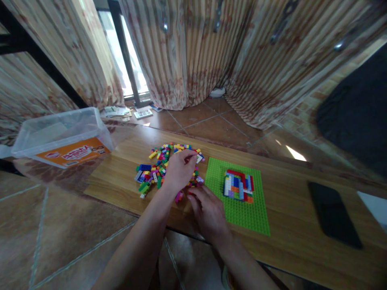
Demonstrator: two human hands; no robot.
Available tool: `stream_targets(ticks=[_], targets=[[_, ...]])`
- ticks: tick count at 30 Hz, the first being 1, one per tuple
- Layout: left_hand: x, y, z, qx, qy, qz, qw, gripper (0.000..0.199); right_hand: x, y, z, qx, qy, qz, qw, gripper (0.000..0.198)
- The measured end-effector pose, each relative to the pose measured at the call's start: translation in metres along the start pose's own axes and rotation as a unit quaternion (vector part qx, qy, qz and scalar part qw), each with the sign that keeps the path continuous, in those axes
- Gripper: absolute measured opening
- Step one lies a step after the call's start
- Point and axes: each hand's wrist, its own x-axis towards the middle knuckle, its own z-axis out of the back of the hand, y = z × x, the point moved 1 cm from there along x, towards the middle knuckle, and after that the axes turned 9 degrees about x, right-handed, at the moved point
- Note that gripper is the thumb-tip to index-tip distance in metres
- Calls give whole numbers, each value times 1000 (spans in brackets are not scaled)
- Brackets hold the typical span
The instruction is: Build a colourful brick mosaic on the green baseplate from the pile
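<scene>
A loose pile of small coloured building bricks [160,161] lies on the wooden table. Over its right side is my left hand [180,167], thumb and fingers pinched together; whatever they may hold is too small to make out. A white brick [198,158] shows just by these fingertips. At the near right edge of the pile, my right hand [210,207] has its fingers curled, with a small red brick [190,193] at the thumb and fingertips. Right of the hands, a green baseplate [248,219] bears a low multicoloured brick structure [237,186] with red and blue edges.
A clear plastic tub [63,133] with an orange label stands left of the pile. A black flat object [334,213] lies on the table [290,209] at the right, near a white sheet [373,207]. Curtains [187,56] hang behind; papers [116,112] lie beyond the tub.
</scene>
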Motion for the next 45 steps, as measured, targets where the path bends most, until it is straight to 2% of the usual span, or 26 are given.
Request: stream_targets(ticks=[2, 5, 12, 16, 21, 30, 36, 45], targets=[[0, 1, -3, 1, 2, -9, 1000, 21, 1, -2, 14, 34, -28, 6, 999, 23], [-1, 2, -9, -3, 13, -23, 1000, 22, 5, -10, 42, 31, -93, -5, 995, 26], [-6, -9, -14, 30, 56, -39, 997, 22, 2, -46, 114, -29, -221, -88, 971, 26], [-6, -13, -15, 63, 62, -48, 995, 23, -9, -64, 134, -56, -221, -117, 967, 25], [-7, -14, -20, 66, 68, -73, 993, 22, -16, -70, 131, -38, -172, -104, 979, 23], [-7, -9, -27, 65, 84, -87, 991, 23, -15, -69, 124, -71, -133, -93, 984, 17], [-7, -7, -26, 83, 80, -99, 988, 23, -14, -70, 120, -126, -124, -54, 983, 20], [-9, -13, -20, 114, 82, -107, 984, 24, -11, -67, 111, -169, -156, -66, 971, 20]])
